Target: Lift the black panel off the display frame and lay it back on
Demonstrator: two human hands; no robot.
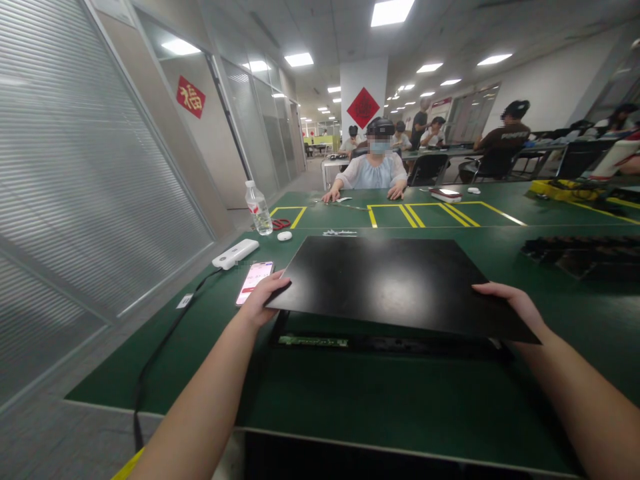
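A flat black rectangular panel (380,280) is held above the green table, tilted slightly down to the right. My left hand (264,297) grips its left edge, thumb on top and fingers underneath. At the right edge, my right hand (515,307) holds it the same way, with its fingers mostly hidden below. Beneath the panel lies a black frame (400,347) with a green circuit strip (313,341) showing along its near side. The rest of that frame is covered by the panel.
Left of the panel lie a lit phone (254,281), a white power bank (235,254) with a black cable, a water bottle (258,208) and red-handled scissors (281,225). Black parts (585,257) sit at right. Another person (375,160) sits across the green table (390,407).
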